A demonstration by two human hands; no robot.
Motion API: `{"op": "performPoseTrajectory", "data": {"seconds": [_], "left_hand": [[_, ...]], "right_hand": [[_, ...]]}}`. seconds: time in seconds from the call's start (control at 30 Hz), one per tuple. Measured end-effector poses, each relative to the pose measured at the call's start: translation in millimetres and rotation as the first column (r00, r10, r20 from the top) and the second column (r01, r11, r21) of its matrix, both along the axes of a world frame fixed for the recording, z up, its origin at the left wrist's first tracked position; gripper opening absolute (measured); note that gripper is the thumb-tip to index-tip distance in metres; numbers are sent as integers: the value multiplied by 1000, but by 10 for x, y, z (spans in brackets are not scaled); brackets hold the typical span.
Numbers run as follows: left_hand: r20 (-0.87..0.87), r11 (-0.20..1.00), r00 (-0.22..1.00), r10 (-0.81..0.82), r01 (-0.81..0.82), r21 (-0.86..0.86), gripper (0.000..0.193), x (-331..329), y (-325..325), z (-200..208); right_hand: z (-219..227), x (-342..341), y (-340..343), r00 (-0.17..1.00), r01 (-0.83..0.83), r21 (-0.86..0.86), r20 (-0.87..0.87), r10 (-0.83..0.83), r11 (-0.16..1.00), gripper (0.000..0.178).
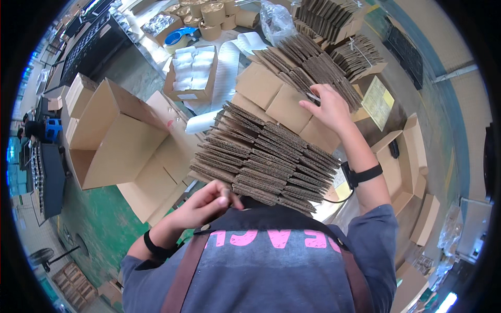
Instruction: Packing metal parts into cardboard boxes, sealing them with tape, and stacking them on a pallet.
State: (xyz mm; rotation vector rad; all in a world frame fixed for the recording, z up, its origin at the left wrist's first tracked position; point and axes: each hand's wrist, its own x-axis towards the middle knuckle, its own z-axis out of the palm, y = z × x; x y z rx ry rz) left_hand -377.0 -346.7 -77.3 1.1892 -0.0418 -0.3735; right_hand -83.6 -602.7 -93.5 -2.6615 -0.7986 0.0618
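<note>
A thick stack of flattened corrugated cardboard pieces [266, 164] lies right in front of my body, edges facing up. At its near left corner my left hand [211, 202] is closed, fingers curled and thumb pressed in; what it holds, if anything, is hidden. My right hand [332, 108] reaches forward over a second cardboard bundle [318, 65]. Its thumb and fingers close around a small pale, shiny thing at the fingertips, too small to name. Between the two stacks, flat brown cardboard sheets [289, 107] lie below the right hand.
On the left stands an open cardboard box [122, 135]. Farther off, a carton of white wrapped items [193, 73] sits near a blue tape dispenser [180, 36] and brown tape rolls [213, 14]. An open carton [404, 161] and a yellow-white printed sheet [378, 103] are at right.
</note>
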Motion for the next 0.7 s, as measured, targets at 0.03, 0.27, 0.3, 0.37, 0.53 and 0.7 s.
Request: {"op": "performPoseTrajectory", "data": {"seconds": [0.03,0.27,0.3,0.37,0.53,0.7], "left_hand": [[-222,984,975,-17,-22,-174,9,-107,91,-107],[-706,935,704,-75,-197,-296,13,-169,165,-332],[-736,956,661,-146,-96,-276,16,-176,177,-365],[-812,956,555,-181,294,-12,25,208,91,-306],[-308,960,930,-202,250,125,71,442,-185,-587],[-33,968,984,-174,177,178,73,506,-247,-256]], "right_hand": [[-39,21,16,997,-5,-11,-71,5,1000,52],[296,-49,224,905,-220,-111,-394,161,969,49],[275,-35,259,810,-300,-83,-548,208,950,48],[29,-170,189,770,-300,84,-567,293,950,52],[-44,-536,133,766,-281,232,-531,363,931,98],[471,-559,-58,731,-263,277,-567,378,924,95]]}}
